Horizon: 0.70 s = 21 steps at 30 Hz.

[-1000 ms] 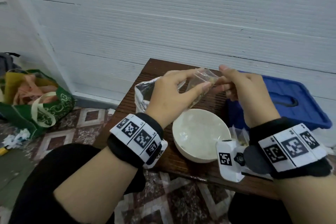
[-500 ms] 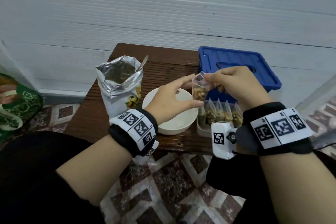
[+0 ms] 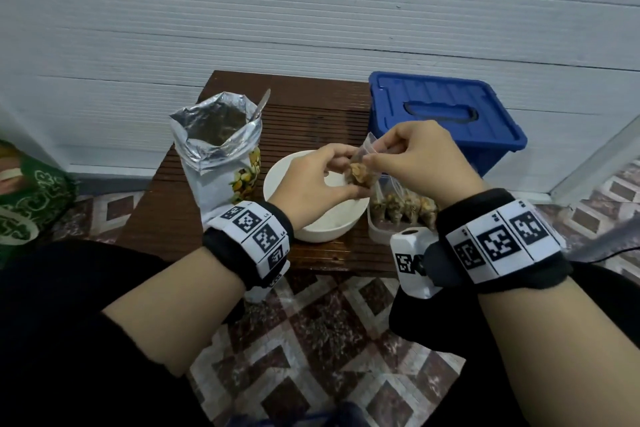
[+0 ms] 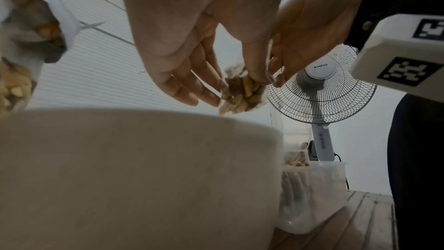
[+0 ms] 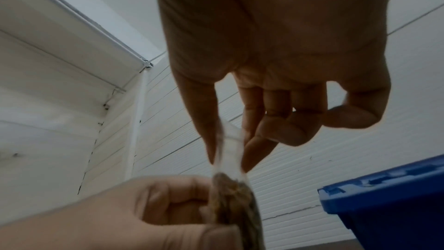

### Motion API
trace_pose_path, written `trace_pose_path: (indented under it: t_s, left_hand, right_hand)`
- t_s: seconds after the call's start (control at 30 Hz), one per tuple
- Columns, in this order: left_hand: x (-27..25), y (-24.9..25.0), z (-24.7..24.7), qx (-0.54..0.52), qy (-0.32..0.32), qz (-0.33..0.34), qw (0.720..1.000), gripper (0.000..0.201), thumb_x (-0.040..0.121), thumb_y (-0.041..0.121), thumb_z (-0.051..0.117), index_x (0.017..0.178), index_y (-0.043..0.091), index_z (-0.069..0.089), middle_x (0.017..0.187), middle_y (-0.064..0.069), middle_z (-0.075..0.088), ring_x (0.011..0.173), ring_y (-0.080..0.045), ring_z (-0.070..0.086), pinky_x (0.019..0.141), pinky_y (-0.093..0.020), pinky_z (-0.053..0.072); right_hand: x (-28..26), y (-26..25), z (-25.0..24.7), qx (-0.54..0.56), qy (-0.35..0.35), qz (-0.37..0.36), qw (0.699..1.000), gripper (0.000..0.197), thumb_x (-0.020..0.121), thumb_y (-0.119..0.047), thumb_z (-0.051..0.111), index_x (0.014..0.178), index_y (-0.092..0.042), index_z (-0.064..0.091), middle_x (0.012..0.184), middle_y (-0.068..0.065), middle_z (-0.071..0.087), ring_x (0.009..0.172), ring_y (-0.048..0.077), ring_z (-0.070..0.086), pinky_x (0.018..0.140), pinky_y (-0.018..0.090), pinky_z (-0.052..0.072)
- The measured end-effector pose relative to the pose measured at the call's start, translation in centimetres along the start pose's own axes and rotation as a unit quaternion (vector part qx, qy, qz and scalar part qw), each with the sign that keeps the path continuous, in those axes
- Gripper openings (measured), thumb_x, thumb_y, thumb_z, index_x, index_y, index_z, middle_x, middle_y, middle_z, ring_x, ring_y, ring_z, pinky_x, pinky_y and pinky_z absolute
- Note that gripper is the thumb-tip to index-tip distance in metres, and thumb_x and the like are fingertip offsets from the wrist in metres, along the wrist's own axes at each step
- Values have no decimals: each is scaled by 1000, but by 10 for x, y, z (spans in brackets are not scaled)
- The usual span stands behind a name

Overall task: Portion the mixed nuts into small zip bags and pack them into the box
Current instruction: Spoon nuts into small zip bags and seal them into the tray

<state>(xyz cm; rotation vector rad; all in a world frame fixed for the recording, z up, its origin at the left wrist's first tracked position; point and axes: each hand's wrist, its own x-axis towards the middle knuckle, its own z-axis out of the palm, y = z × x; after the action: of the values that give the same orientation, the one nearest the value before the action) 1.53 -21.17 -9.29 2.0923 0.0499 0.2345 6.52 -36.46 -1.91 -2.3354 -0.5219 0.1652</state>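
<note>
A small clear zip bag part-filled with mixed nuts hangs between both hands above the white bowl. My left hand pinches its lower left side by the nuts. My right hand pinches the bag's top strip between thumb and forefinger. The open foil nut pouch stands left of the bowl with a spoon handle sticking out. Right of the bowl, a clear plastic box holds several filled zip bags standing upright.
A blue lidded bin stands at the back right, against the small dark wooden table. A green bag lies on the tiled floor at left. A standing fan is at the right. A white panelled wall is close behind.
The head view has tilted down and right, bringing the pouch, the box and the bin into sight. Both hands have lowered the zip bag from above the table to just over the bowl.
</note>
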Motion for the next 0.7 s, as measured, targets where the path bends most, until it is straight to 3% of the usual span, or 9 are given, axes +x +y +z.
trace_pose_path:
  t_s: [0.1,0.27,0.4,0.5,0.7]
  left_hand:
    - [1,-3,0,14,-27,-11,999,67,72,40,81,131,29,52,116,14,64,109,5,55,90,-6,38]
    - [5,-10,-10,24,-2,-41,999,49,88,37,66,133,24,51,118,12,64,112,1,56,98,-19,40]
    - [8,-15,-17,30,21,-62,997,42,91,33,64,131,23,53,117,11,65,111,-1,56,100,-22,39]
    - [9,-19,-19,41,25,-74,996,41,91,31,63,130,22,54,117,10,64,110,-2,56,98,-21,39]
    - [9,-25,-20,50,27,-88,995,37,91,31,63,127,22,56,115,11,64,110,-3,56,97,-21,39]
  right_hand:
    - [2,7,-6,-5,4,25,1000,11,85,-20,67,83,-10,70,78,-2,68,66,4,60,52,10,40]
    - [0,23,-17,-58,6,76,995,17,84,-19,66,74,-8,72,77,4,69,74,16,61,56,23,43]
    - [-4,34,-8,-90,2,98,991,19,85,-19,64,67,-13,68,81,9,70,82,20,63,71,32,49]
    - [-4,41,-1,-88,2,116,989,19,85,-18,63,69,-10,69,82,11,69,84,24,63,75,34,51]
    - [2,52,15,-72,-32,142,987,21,82,-16,69,62,-16,62,81,6,67,87,21,63,75,33,52]
